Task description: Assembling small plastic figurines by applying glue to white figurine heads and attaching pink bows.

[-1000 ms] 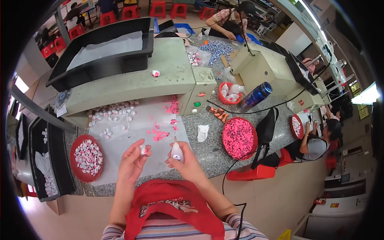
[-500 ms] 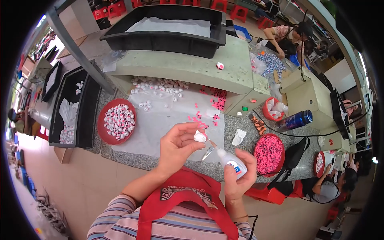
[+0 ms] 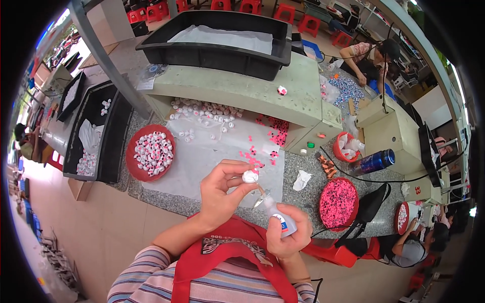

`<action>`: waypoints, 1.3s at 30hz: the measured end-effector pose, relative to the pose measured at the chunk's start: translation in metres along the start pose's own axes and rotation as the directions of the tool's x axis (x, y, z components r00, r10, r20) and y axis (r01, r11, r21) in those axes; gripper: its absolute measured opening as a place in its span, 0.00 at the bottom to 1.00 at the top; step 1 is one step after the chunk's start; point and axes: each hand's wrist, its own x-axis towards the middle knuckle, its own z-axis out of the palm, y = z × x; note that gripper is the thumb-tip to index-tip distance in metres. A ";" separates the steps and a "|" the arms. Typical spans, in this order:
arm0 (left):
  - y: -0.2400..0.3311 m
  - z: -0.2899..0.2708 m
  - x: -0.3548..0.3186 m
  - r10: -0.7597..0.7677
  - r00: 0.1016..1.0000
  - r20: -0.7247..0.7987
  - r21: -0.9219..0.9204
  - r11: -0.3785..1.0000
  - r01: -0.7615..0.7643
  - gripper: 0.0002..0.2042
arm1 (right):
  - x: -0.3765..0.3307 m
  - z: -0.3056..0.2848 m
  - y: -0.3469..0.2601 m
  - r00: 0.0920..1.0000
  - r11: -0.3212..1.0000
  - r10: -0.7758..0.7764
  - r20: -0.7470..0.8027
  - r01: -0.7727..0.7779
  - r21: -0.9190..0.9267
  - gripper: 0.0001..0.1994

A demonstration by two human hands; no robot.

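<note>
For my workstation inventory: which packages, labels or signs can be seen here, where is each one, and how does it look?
Small squeeze bottle: in the right hand, clear with a white and blue label.
Blue can: lying on the counter at right, dark blue, cylindrical.
Red marking: on the beige box at right, small.

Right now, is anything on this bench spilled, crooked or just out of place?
Small pink pieces lie scattered loose over the white sheet, outside the red bowl of pink pieces. One white cap sits alone on the green shelf, apart from the white caps below. Nothing looks damaged.
</note>
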 end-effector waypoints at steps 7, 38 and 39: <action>-0.003 0.000 -0.001 0.023 1.000 0.010 0.032 0.999 -0.023 0.16 | 0.002 0.001 0.001 0.999 0.999 -0.031 0.014 0.031 -0.007 0.11; 0.005 -0.011 0.005 -0.332 0.939 0.091 -0.163 0.925 0.343 0.16 | 0.013 -0.003 0.004 0.987 0.986 -0.158 0.019 0.157 0.047 0.11; 0.005 -0.012 0.005 -0.326 0.940 0.097 -0.177 0.924 0.339 0.16 | 0.013 -0.003 0.005 0.986 0.985 -0.165 0.021 0.164 0.054 0.12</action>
